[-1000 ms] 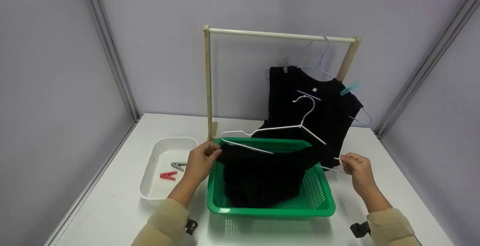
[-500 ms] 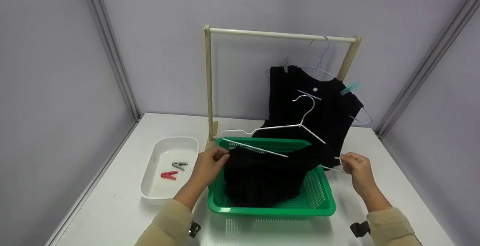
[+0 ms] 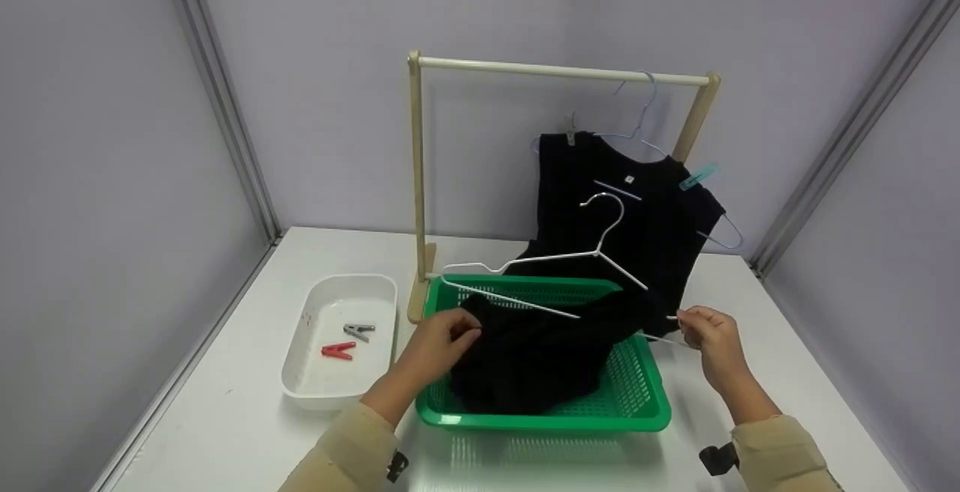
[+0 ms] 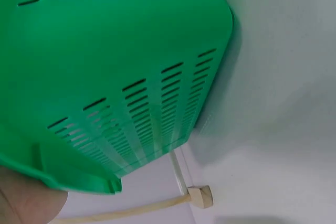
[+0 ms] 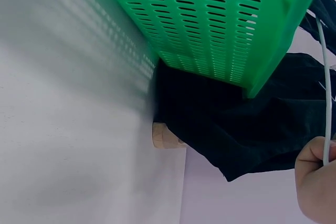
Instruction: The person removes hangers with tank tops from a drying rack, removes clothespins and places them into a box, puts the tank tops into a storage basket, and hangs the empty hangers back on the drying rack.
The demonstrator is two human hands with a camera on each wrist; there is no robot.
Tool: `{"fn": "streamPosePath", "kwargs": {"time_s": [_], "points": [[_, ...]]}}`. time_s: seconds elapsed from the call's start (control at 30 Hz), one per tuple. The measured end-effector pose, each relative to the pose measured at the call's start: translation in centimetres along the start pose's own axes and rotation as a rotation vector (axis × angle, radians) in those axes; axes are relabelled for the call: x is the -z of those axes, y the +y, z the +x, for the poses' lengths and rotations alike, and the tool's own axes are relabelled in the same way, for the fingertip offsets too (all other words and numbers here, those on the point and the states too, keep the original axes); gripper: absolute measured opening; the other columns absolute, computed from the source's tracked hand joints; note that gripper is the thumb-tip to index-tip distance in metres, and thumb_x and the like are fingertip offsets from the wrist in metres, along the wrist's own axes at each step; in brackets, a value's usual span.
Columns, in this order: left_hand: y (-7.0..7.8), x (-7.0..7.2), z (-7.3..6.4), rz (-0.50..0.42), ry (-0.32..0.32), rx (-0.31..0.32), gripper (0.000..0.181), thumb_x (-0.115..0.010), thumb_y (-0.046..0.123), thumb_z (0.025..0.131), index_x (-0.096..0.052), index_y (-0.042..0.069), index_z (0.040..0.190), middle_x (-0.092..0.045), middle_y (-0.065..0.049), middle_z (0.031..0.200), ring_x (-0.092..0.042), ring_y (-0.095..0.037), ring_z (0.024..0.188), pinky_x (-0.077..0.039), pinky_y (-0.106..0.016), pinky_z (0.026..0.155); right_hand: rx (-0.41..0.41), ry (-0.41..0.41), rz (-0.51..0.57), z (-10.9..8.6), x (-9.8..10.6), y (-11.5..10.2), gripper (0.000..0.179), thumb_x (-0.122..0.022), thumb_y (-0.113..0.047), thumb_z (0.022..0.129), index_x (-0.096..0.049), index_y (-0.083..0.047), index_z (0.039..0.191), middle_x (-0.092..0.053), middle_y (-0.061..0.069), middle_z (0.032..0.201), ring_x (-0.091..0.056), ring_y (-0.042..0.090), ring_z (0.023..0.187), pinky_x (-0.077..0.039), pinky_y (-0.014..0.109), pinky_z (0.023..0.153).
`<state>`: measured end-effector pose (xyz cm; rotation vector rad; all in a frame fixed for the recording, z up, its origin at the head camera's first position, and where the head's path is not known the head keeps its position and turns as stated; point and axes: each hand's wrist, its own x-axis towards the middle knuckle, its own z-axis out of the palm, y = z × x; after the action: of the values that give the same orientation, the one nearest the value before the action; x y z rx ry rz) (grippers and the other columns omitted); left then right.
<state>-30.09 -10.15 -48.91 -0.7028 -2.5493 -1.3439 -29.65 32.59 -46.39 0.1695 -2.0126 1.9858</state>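
Note:
My right hand (image 3: pixel 716 340) pinches one end of a white wire clothes hanger (image 3: pixel 555 256), held above the green basket (image 3: pixel 544 424). A black garment (image 3: pixel 525 372) lies bunched in that basket, and its upper edge passes over the hanger's right arm. With thumb and fingers, my left hand (image 3: pixel 442 342) pinches the garment's upper left edge, below the hanger's free left end. The right wrist view shows the hanger (image 5: pixel 328 103) between my right thumb and fingers. In the left wrist view only part of my left hand (image 4: pixel 31 198) shows; the basket hides its fingertips.
Behind the basket, a rack (image 3: pixel 525 67) bears a black sleeveless top (image 3: pixel 600 199) on a light blue hanger, fastened with a grey clip and a turquoise clip (image 3: pixel 699 177). To the left, a white tray (image 3: pixel 296 383) holds a red clip (image 3: pixel 338 351) and a grey clip (image 3: pixel 358 331).
My left hand has moved right and slightly down, drawing the garment's left edge inward from the hanger's left end. The hanger has shifted slightly left; my right hand has barely moved.

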Motion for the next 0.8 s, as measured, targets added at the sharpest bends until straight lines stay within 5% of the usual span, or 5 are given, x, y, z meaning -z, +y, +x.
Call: {"fn": "streamPosePath", "kwargs": {"time_s": [0.57,0.8], "points": [[0.7,-0.9,0.2,0.170,-0.105,-0.012,0.009,-0.065,0.017,0.099,-0.073,0.014,0.104,-0.070,0.002,0.104,-0.064,-0.015,0.100,-0.055,-0.036,0.088,-0.005,-0.003,-0.001,-0.1,0.0,0.4,0.036,-0.054,0.004,0.097,-0.043,0.015,0.065,-0.036,0.000,0.050,-0.018,0.024,0.053,-0.015,0.042,0.056],[0.6,-1.2,0.0,0.277,-0.124,-0.030,0.012,-0.066,0.020,0.098,-0.075,0.014,0.103,-0.072,0.002,0.101,-0.064,-0.016,0.099,-0.054,-0.036,0.089,-0.018,0.006,-0.020,-0.2,-0.1,0.4,0.035,-0.054,0.004,0.097,-0.040,0.023,0.071,-0.038,0.002,0.050,-0.024,0.014,0.049,-0.017,0.042,0.056]]}}
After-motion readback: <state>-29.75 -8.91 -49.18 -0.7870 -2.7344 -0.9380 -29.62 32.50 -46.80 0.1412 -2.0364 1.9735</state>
